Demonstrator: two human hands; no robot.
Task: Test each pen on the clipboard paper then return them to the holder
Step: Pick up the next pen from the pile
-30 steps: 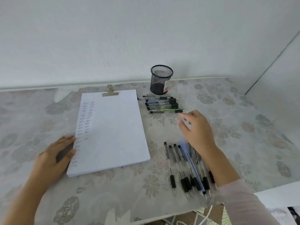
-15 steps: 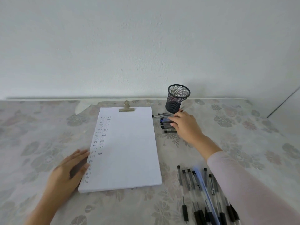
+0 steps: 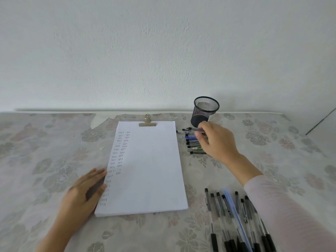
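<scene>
A white paper pad [image 3: 151, 171] on the clipboard lies in the middle of the table, with columns of small test marks down its left side. My left hand [image 3: 85, 193] rests flat on the pad's left edge. A black mesh holder [image 3: 206, 110] stands at the back, right of the brass clip [image 3: 147, 122]. Below the holder lies a pile of pens [image 3: 193, 144]. My right hand [image 3: 216, 140] reaches over that pile, and its thumb and forefinger pinch a clear pen [image 3: 192, 129] at the pile's top.
A second group of several black-capped pens and one blue pen [image 3: 236, 215] lies at the front right, partly under my right sleeve. A floral cloth [image 3: 45, 160] covers the table. The white wall stands right behind the table's far edge.
My right hand has left the front pens and reached the pile by the holder, where its fingers have closed on a clear pen. The view has tilted upward. My left hand stays put.
</scene>
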